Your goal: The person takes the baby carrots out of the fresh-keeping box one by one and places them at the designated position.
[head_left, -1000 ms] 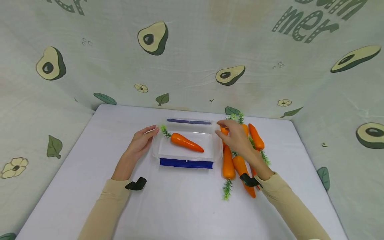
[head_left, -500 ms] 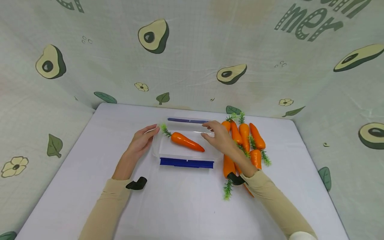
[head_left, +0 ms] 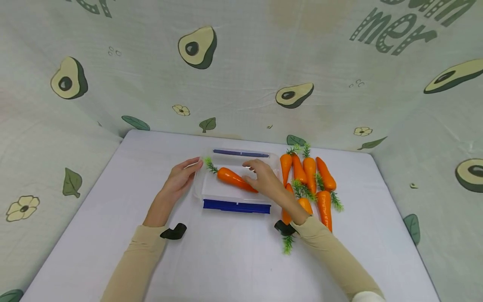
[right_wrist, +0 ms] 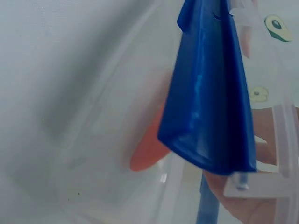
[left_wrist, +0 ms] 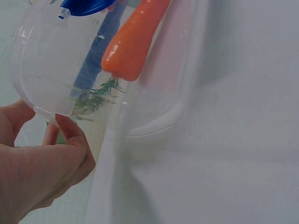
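A clear plastic food container [head_left: 198,191] with blue clip latches [head_left: 237,206] stands mid-table. One orange carrot [head_left: 231,178] with green leafy tops lies inside it, slanting across the bottom. My left hand [head_left: 181,178] grips the container's left side, thumb and fingers pinching its rim in the left wrist view. Over the container's right half reaches my right hand [head_left: 264,180], fingers parted and bent, its thumb overlapping the carrot's thin end in the head view. In the right wrist view, a blue latch [right_wrist: 208,107] hides much of the carrot [right_wrist: 148,151] and of that hand.
To the container's right lies a loose group of several carrots [head_left: 310,172], some partly under my right forearm. The white tabletop [head_left: 226,260] meets a cloth backdrop [head_left: 245,75] printed with avocados at the back and sides.
My right hand has moved left from over the carrots at the right, across the container's rim, to above the carrot inside. The left hand keeps its hold; the container stays in place.
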`<state>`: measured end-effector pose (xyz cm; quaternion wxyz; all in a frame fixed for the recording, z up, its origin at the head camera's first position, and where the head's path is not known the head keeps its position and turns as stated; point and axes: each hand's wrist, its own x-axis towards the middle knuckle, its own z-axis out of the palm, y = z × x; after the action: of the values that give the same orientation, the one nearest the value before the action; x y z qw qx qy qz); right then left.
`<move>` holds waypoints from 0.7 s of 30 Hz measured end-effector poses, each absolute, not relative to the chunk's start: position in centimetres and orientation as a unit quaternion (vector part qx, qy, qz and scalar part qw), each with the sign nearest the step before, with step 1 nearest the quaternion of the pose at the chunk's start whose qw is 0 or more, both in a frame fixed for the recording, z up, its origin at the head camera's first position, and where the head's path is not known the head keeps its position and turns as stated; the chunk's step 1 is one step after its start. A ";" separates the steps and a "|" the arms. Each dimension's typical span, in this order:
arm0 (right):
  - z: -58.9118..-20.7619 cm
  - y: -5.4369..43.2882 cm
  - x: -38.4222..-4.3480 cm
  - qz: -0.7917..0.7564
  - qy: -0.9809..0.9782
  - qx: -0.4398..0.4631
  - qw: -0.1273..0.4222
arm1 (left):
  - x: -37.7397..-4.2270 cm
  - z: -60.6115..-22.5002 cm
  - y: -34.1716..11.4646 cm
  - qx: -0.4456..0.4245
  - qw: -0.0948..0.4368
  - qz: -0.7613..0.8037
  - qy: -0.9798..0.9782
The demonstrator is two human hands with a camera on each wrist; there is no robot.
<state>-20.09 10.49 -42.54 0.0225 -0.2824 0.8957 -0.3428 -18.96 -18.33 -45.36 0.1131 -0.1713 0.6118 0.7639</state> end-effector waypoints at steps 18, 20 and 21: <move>-44.0 9.0 -20.3 -0.295 0.906 -0.286 0.095 | -18.8 -45.1 -18.2 -0.158 0.115 0.766 0.612; -44.0 8.9 -20.4 -0.290 0.907 -0.286 0.106 | -18.8 -45.1 -18.2 -0.157 0.116 0.766 0.613; -44.1 8.9 -20.4 -0.287 0.908 -0.286 0.108 | -18.8 -45.1 -18.2 -0.157 0.116 0.766 0.613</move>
<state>-20.38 8.90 -44.09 0.1077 -0.2863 0.9078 -0.2868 -18.80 -18.22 -45.05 0.1157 -0.1571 0.6128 0.7658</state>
